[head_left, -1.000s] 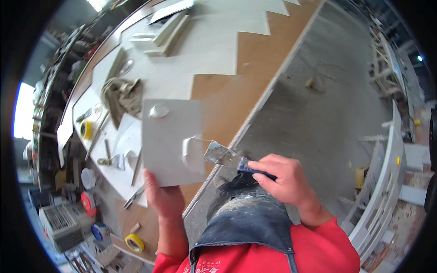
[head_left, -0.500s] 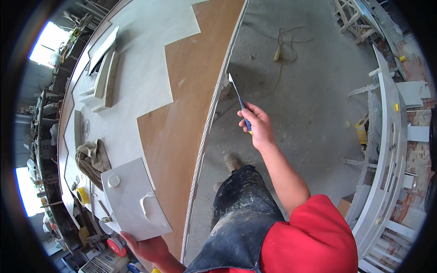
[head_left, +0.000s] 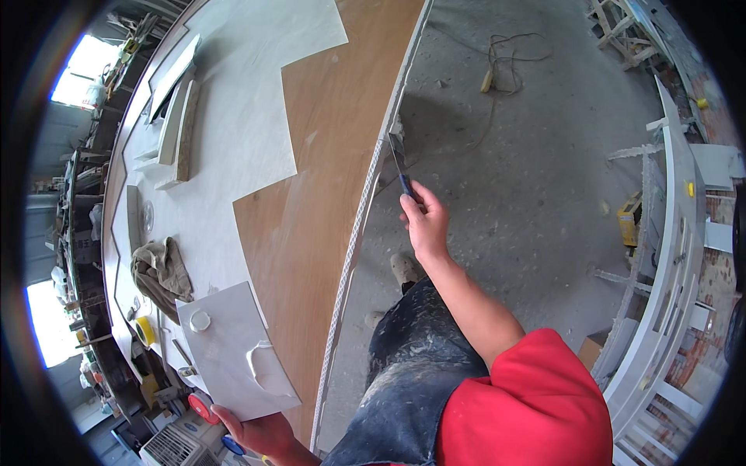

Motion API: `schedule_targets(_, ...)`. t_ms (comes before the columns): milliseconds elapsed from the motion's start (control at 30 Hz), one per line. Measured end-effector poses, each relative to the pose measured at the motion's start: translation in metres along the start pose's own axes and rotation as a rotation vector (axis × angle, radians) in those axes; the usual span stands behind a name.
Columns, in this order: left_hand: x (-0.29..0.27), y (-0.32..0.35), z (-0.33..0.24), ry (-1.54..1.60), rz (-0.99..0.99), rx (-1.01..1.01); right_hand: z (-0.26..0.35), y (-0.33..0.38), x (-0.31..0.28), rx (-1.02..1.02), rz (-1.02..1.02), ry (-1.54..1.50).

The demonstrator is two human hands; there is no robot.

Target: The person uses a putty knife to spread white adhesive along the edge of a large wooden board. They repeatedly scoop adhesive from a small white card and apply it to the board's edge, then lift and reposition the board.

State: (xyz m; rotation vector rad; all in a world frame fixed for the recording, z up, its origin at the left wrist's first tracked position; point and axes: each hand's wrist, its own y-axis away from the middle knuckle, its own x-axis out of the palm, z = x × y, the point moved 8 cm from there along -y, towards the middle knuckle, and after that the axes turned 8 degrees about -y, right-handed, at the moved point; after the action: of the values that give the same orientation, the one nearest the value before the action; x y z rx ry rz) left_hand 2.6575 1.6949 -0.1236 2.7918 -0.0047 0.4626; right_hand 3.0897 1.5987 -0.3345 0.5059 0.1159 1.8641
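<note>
Right hand (head_left: 423,225) gripping blue-handled putty knife (head_left: 399,159), blade tip touching the filler-coated edge (head_left: 365,206) of a long wooden panel (head_left: 326,155). Left hand (head_left: 260,431) closed on the near corner of a grey mixing board (head_left: 233,349) w/ white filler blobs (head_left: 264,361), at panel's near end. Crumpled rag (head_left: 161,272) and yellow tape roll (head_left: 144,330) just beyond board.

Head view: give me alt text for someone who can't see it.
The right hand presses a putty knife against the edge of a long wooden panel, while the left hand holds a grey board carrying dabs of white filler.
</note>
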Motion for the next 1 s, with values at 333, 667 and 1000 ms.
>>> schedule_targets(333, -0.011, -0.006, -0.004, 0.005, 0.293, -0.014, 0.016, 0.031, -0.015, 0.010, -0.005, -0.195)
schedule_targets(667, -0.037, -0.009, -0.005, -0.064, 0.110, -0.099, -0.012, 0.042, 0.012, 0.023, 0.061, -0.239)
schedule_targets(1000, -0.038, -0.011, -0.006, -0.110, 0.008, -0.089, -0.025, 0.040, 0.017, 0.004, 0.010, -0.135)
